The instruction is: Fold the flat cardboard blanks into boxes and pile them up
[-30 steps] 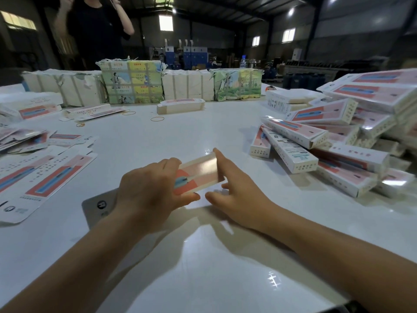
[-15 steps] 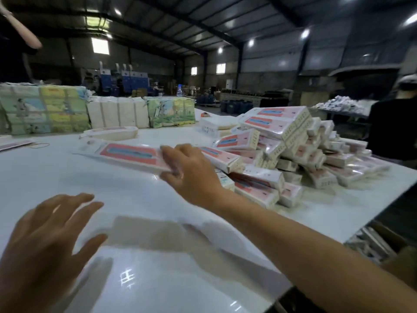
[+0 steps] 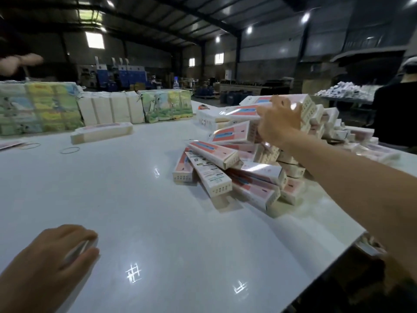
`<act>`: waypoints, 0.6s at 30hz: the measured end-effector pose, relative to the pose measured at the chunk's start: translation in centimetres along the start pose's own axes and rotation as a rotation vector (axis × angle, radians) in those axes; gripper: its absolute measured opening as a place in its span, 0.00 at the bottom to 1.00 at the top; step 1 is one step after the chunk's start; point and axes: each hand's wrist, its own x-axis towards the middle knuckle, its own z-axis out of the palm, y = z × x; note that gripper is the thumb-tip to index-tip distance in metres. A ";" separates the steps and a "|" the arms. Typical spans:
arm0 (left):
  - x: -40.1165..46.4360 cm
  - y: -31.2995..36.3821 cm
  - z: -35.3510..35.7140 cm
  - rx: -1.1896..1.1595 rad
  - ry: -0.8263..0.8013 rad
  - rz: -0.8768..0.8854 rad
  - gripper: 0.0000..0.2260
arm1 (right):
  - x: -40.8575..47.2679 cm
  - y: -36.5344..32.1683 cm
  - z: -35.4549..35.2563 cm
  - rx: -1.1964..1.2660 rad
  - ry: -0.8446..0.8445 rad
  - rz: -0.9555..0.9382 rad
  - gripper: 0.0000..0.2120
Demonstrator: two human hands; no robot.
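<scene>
Reaching farther, right hand (image 3: 278,123) now sets box (image 3: 241,112) atop pile (image 3: 248,168).

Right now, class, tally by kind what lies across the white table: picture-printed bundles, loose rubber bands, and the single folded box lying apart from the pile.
Colourful picture-printed wrapped bundles: 2
Thin loose rubber bands: 2
Lone folded cardboard box: 1
Total: 5

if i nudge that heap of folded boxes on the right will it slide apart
Probably. The folded boxes lie crisscrossed and tilted, so some would likely slide or topple. Their glossy faces and the shiny table suggest little grip. Being hollow cardboard, they are probably light.
</scene>
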 end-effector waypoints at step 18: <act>0.4 9.7 -4.8 0.005 -0.126 -0.188 0.12 | -16.9 -18.7 -3.0 0.668 -0.321 -0.682 0.12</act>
